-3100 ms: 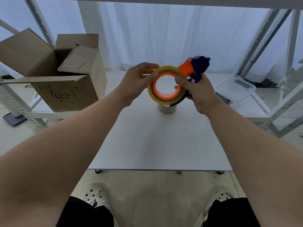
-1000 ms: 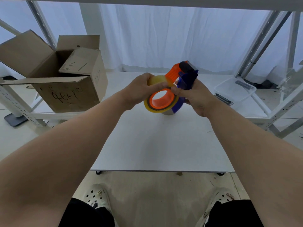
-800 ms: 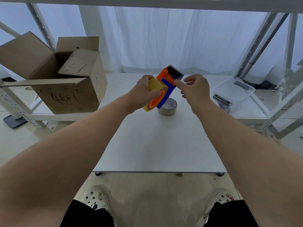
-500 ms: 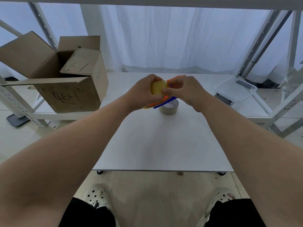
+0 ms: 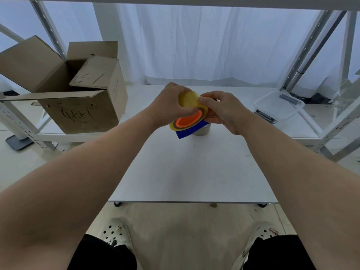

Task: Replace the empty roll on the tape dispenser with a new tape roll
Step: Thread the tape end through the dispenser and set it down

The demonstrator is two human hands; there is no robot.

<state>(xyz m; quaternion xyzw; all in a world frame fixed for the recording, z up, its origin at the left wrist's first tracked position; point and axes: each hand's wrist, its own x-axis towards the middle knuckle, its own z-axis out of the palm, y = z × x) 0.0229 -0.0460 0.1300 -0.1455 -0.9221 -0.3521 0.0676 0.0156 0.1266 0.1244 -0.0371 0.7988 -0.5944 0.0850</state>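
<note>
At frame centre, above the worktop (image 5: 194, 172), the new tape roll (image 5: 188, 101), seated on the tape dispenser (image 5: 191, 128), is gripped by the left hand (image 5: 168, 109) while its surface is pinched by the right hand (image 5: 222, 112) fingers (image 5: 204, 101); if the free end is missed, tape may tear.

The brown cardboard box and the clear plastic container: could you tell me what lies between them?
In the head view, between the cardboard box and the clear container, both hands hold the yellow tape roll on the orange-and-blue dispenser.

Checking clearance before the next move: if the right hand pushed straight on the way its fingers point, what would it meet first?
Probably the yellow tape roll; the right hand already touches it.
</note>
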